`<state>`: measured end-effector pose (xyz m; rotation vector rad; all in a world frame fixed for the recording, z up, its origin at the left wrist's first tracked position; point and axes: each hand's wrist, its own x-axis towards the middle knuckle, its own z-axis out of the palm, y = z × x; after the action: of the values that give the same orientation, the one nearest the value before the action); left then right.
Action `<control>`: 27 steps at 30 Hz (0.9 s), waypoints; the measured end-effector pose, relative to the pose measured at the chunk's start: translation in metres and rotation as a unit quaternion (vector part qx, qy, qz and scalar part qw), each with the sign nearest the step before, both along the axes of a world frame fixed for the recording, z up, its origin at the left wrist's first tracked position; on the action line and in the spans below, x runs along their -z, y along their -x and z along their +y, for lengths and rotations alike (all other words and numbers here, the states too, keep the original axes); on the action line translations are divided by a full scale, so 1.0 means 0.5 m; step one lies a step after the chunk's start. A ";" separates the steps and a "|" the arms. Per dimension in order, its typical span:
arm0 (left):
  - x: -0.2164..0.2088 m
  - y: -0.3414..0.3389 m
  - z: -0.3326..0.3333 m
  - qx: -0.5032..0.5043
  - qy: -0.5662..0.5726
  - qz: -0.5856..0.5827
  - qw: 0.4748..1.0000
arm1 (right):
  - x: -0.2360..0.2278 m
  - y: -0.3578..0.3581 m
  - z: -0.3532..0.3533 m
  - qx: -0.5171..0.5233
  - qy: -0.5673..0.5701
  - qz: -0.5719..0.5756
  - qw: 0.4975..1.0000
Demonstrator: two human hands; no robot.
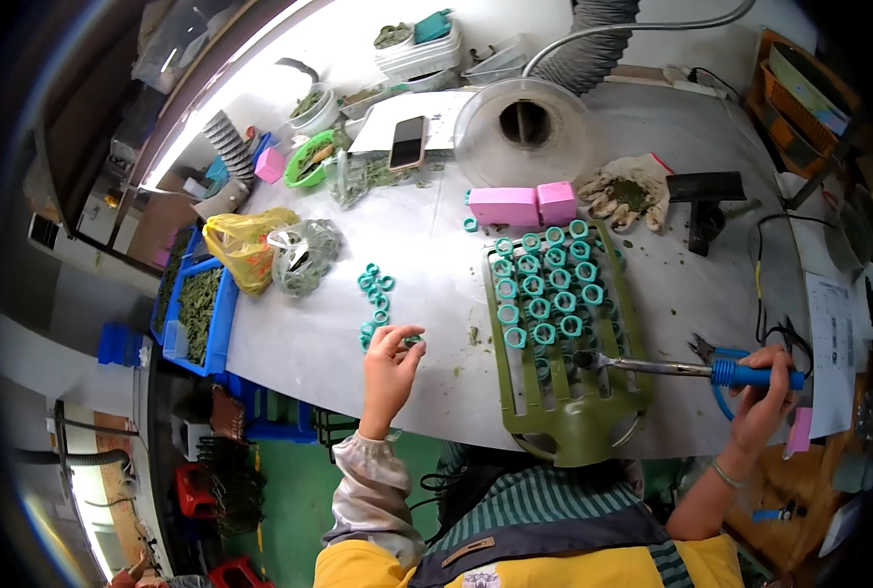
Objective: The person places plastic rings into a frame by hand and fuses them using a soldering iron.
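My right hand (762,397) is closed round the blue handle of a soldering iron (672,367). Its metal shaft points left, and the dark tip is over the olive-green slotted rack (578,421). Rows of teal ring-shaped pieces (561,279) stand on that rack; the lower slots hold fewer of them. Left of the rack, my left hand (389,377) is raised with thumb and fingers pinched together. Something small and dark greenish shows at the fingertips, mostly hidden. Just beyond this hand lies a loose cluster of teal rings (375,284) on the grey table.
Pink blocks (505,207), a soiled glove (630,191) and a clear hood (475,147) on a grey hose stand behind the rack. Pliers (703,347) and a cable lie near my right hand. Plastic bags (304,255) and a blue bin (223,323) are at left.
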<state>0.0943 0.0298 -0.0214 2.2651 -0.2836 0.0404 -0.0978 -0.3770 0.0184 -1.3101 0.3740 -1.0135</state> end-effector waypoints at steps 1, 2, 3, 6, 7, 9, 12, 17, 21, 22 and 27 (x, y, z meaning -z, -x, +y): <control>-0.013 0.000 -0.016 0.009 0.074 0.062 0.995 | -0.002 -0.002 0.003 0.015 -0.001 -0.004 1.000; -0.026 0.002 -0.037 0.032 0.097 0.079 0.992 | -0.003 -0.001 0.001 0.030 -0.001 -0.008 1.000; -0.042 0.009 -0.066 0.040 0.102 0.082 0.991 | -0.003 0.004 -0.004 0.038 0.005 -0.005 0.999; -0.071 0.029 -0.164 0.200 0.151 0.064 0.966 | -0.007 0.011 -0.014 0.031 0.019 -0.018 0.999; -0.085 0.040 -0.198 0.224 0.126 0.054 0.965 | -0.009 0.015 -0.019 0.037 0.022 -0.017 0.999; -0.086 0.050 -0.255 0.266 0.126 0.047 0.954 | -0.007 0.022 -0.030 0.022 0.024 -0.009 0.999; -0.088 0.047 -0.303 0.288 0.105 0.027 0.952 | 0.004 0.027 -0.041 0.047 0.021 0.003 0.999; -0.062 0.033 -0.348 0.322 0.060 -0.071 0.942 | 0.007 0.027 -0.042 0.052 0.002 0.018 0.999; -0.030 0.036 -0.376 0.330 0.024 -0.123 0.936 | 0.025 0.007 -0.032 0.043 -0.013 0.003 0.999; -0.025 0.036 -0.381 0.334 0.014 -0.135 0.933 | 0.030 0.001 -0.031 0.033 -0.015 -0.008 0.999; -0.020 0.031 -0.381 0.340 -0.011 -0.153 0.928 | 0.041 -0.010 -0.027 0.005 0.005 -0.009 1.000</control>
<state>0.0789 -0.1606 -0.0112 2.0609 -1.2222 0.0264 -0.0929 -0.3907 -0.0020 -1.3084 0.3620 -1.0371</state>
